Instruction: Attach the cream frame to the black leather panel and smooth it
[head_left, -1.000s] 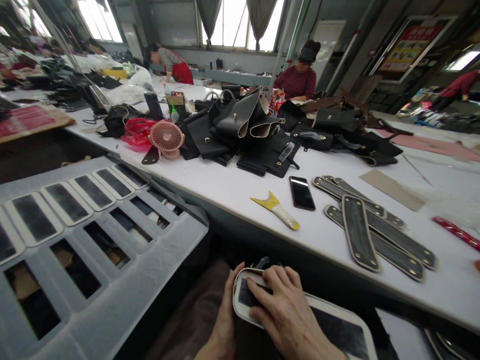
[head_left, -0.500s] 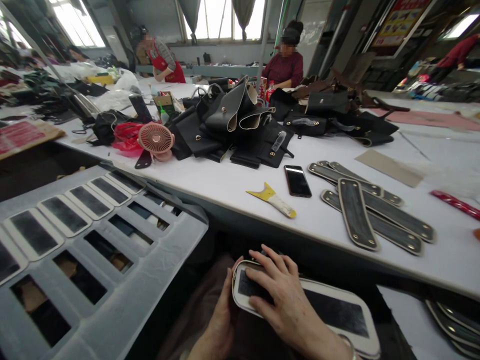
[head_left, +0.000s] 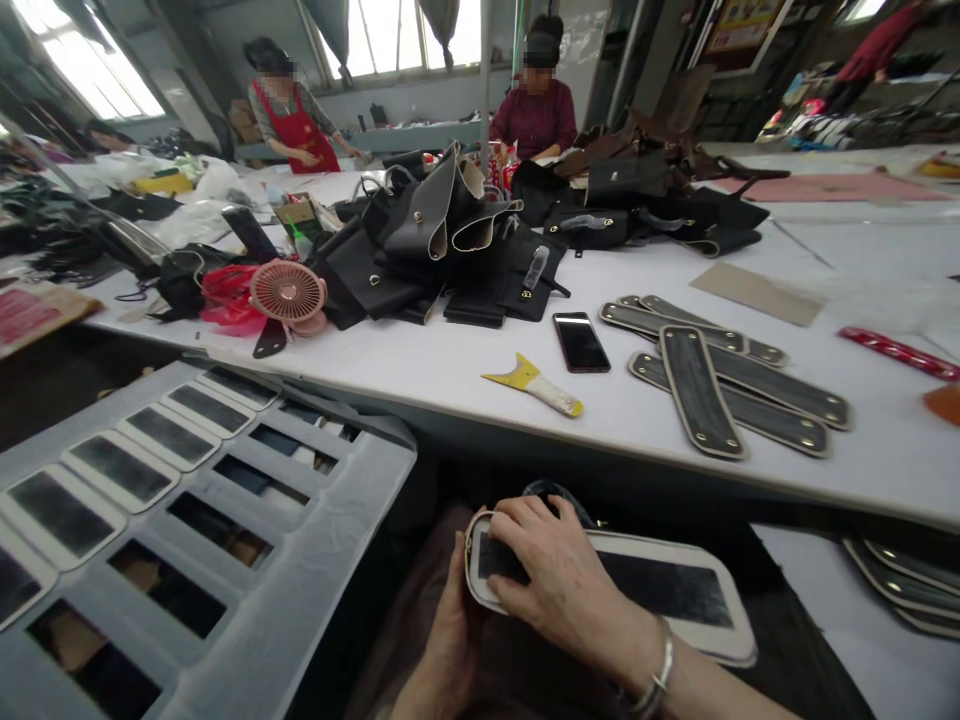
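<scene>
A long rounded panel (head_left: 667, 590), cream-rimmed with a dark centre, lies across my lap below the table edge. Its left end is held by my left hand (head_left: 450, 630), whose fingers go out of sight beneath it. My right hand (head_left: 547, 565), with a bracelet at the wrist, rests on top of the panel's left part, its fingers bent and pressed on the surface. Behind the fingers, a dark looped piece (head_left: 559, 492) shows at the panel's far edge.
On the white table (head_left: 450, 380) are a yellow-tipped tool (head_left: 534, 384), a phone (head_left: 581, 342), dark riveted straps (head_left: 701, 390), a pink fan (head_left: 289, 295) and black bags (head_left: 420, 240). A grey rack (head_left: 300, 540) with similar panels stands left. Two people work across the table.
The view has shifted slightly. My right hand's fingers have drawn together and bent more on the panel; my left hand still holds its end. The person in the red apron has straightened, arms apart.
</scene>
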